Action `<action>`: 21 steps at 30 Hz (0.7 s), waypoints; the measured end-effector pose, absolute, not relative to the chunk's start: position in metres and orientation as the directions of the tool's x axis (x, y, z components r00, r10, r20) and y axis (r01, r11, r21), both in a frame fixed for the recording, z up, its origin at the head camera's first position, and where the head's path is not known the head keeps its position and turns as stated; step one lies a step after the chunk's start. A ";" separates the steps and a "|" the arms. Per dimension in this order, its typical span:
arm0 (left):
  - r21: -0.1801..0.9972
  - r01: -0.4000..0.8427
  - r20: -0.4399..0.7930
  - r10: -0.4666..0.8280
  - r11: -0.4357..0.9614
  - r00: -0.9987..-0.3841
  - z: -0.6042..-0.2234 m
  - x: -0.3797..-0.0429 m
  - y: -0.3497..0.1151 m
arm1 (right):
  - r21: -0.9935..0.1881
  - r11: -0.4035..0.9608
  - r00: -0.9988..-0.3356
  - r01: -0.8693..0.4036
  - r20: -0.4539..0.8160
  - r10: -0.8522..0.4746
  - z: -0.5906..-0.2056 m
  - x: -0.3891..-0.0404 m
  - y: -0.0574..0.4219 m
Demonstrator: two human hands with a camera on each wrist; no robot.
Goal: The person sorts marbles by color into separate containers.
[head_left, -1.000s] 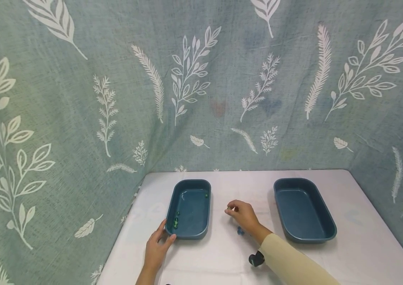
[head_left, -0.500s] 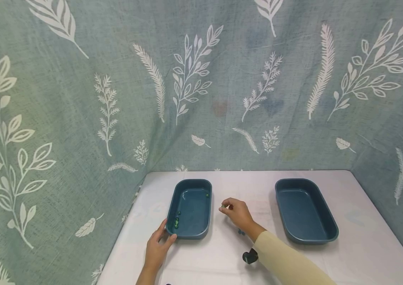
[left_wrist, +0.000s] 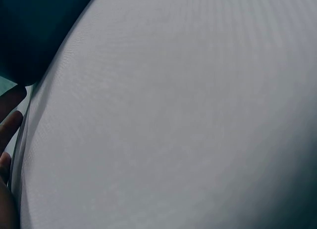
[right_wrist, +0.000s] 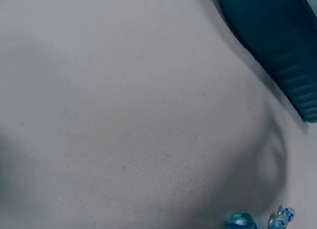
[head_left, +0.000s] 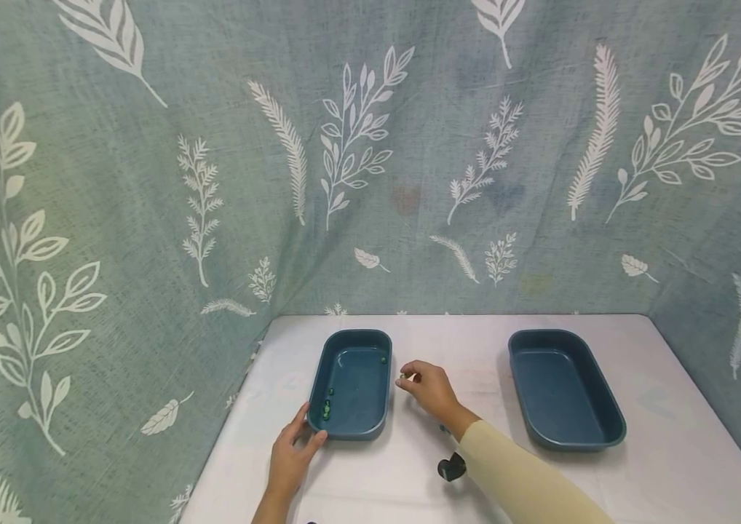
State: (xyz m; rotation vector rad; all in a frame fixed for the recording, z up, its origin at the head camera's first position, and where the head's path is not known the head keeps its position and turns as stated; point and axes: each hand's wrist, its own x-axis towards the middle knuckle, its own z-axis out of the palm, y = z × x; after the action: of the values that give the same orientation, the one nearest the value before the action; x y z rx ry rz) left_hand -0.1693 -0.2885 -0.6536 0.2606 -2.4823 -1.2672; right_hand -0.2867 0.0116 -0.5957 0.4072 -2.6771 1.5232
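Note:
My right hand (head_left: 428, 384) pinches a small greenish bead (head_left: 402, 376) between thumb and fingertips, just right of the left blue tray (head_left: 355, 434). Several green beads (head_left: 327, 410) lie along that tray's left side, and a single green bead (head_left: 383, 360) sits near its far right corner. At the near left corner of the tray, my left hand (head_left: 290, 458) rests with extended fingers and thumb spread against the outside. In the left wrist view its fingertips are right at the tray's lower edge. Small blue beads (head_left: 444, 429) lie on the table, partly hidden by the right forearm.
A second blue tray (head_left: 567, 389) stands on the right side of the white-covered table (head_left: 370, 484). Shiny blue glass beads (right_wrist: 240, 221) show at the bottom of the right wrist view. A black camera (head_left: 452, 467) sits at the right wrist. Patterned cloth (head_left: 410, 145) hangs around the table.
My right hand has moved left toward the left tray with the greenish bead between its fingertips. The left hand keeps its place at the tray's corner.

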 end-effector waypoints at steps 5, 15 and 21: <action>0.816 -0.015 0.205 -0.313 0.578 -0.927 -0.651 -0.169 -0.287 | -0.825 0.493 -0.958 -0.276 0.193 -0.213 -0.594 -0.290 0.007; 0.817 -0.004 0.211 -0.306 0.577 -0.928 -0.647 -0.167 -0.286 | -0.829 0.468 -0.948 -0.306 0.222 -0.227 -0.590 -0.294 0.002; 0.820 -0.003 0.206 -0.300 0.573 -0.932 -0.648 -0.167 -0.287 | -0.837 0.451 -0.946 -0.310 0.223 -0.236 -0.590 -0.295 -0.004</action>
State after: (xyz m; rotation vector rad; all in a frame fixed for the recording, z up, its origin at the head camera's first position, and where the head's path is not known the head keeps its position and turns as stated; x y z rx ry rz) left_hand -0.1673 -0.2871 -0.6475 0.2478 -2.4862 -1.2943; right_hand -0.2950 -0.0040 -0.5903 0.4923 -2.6122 1.5319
